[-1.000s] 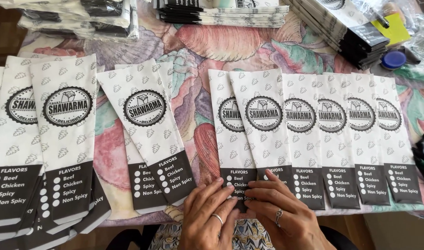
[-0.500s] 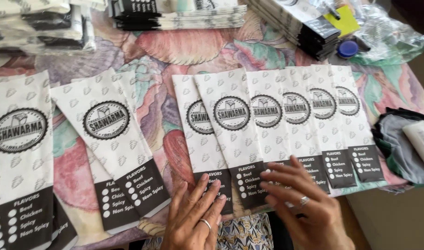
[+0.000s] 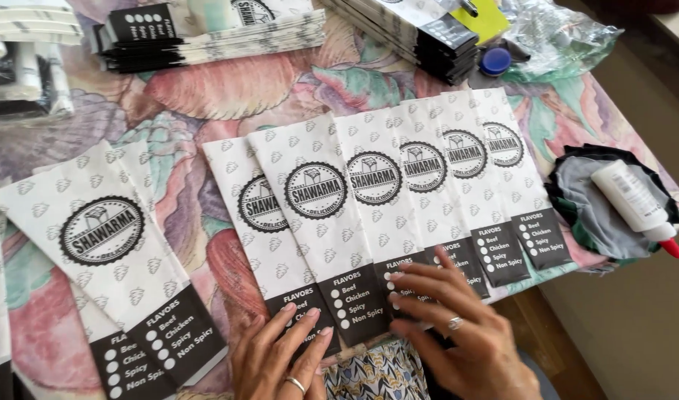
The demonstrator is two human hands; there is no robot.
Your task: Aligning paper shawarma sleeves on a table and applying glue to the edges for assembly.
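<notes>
Both hands lie flat and open, gripping nothing: the left hand [image 3: 284,354] presses the dark bottom end of the nearest paper sleeve [image 3: 269,230], the right hand [image 3: 458,326] the next sleeves [image 3: 369,200] in the overlapped row. Even pressure probably keeps edges aligned. Beyond the row sits a glue bottle [image 3: 634,198].

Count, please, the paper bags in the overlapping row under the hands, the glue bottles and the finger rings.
Paper bags in the row: 6
White glue bottle, red tip: 1
Rings: 2, one on the left hand, one on the right hand
Total: 9
</notes>
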